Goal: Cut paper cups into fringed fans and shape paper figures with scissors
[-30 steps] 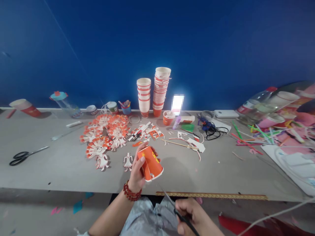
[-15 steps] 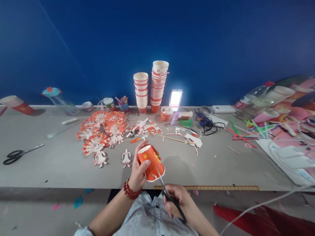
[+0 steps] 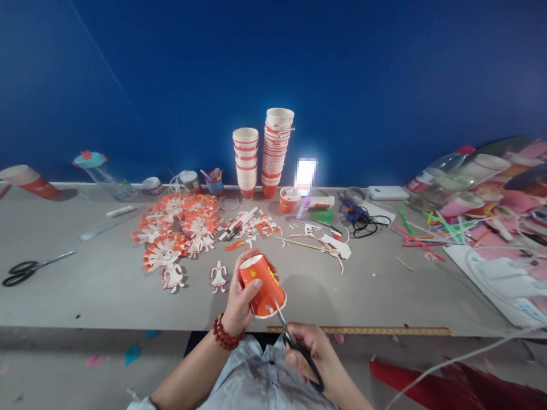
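My left hand (image 3: 240, 299) is wrapped round a red paper cup (image 3: 261, 287) with yellow print, its thumb lying on the near side and its fingers partly hidden behind. The cup tilts with its white-edged wide end toward me. In my right hand (image 3: 308, 348) are black-handled scissors (image 3: 285, 327), their blades at the wide edge and over the cup's side. Whether the blades have cut into the wall I cannot tell. On the table left of the cup lies a white paper figure in a dress (image 3: 219, 277), with a pile of orange-fringed paper figures (image 3: 164, 253) beyond it.
Two stacks of paper cups (image 3: 278, 154) stand by the blue wall. Paper scraps (image 3: 252, 225) lie in the middle, and a second pair of scissors (image 3: 25, 271) at left. A glue gun (image 3: 354, 208) with a black cord, plastic bottles (image 3: 436, 176) and a power strip (image 3: 496, 285) are on the right.
Both hands, the cup and the scissors keep nearly the same position. The view has shifted very slightly; nothing has been picked up or let go.
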Tool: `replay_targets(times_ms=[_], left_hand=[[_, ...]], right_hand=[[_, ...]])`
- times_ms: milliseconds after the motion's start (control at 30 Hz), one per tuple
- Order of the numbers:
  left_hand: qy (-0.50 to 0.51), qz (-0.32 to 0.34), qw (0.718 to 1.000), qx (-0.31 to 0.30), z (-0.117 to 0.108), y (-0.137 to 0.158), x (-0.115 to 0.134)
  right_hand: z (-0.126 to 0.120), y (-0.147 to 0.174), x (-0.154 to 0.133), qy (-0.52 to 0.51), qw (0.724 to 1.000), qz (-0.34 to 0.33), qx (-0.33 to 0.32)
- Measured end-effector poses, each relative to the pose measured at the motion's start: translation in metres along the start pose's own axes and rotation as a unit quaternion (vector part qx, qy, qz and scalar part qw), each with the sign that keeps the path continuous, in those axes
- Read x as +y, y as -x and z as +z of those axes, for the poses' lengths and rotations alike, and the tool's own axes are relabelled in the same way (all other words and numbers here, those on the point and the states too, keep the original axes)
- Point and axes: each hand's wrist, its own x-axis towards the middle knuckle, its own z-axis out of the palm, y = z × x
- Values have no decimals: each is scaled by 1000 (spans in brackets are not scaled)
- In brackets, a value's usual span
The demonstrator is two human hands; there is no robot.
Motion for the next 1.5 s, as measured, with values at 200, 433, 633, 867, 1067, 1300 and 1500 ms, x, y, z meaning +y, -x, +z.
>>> replay_targets(times_ms=[200,433,633,867,1067,1300,1500], left_hand=[[-8,-15,1000,2,1,0,0],[-9,-17,1000,-6,-1,1,-1],[11,-14,1000,-10,2,3,1],[3,-19,1000,-19,0,2,-1],[3,-16,1000,-9,-1,3,-1],[14,-7,1000,-11,-1,3,-2],[23,1,1000,-12,1,2,1]], right_hand=[[2,-1,5,62,996,-45,37],[3,1,7,43,997,-41,41],[3,2,11,-29,999,-26,-26],[2,1,10,-25,999,-26,-11],[4,1,14,12,998,-62,20],[5,2,14,47,994,-84,46],[5,1,10,68,993,-76,61]])
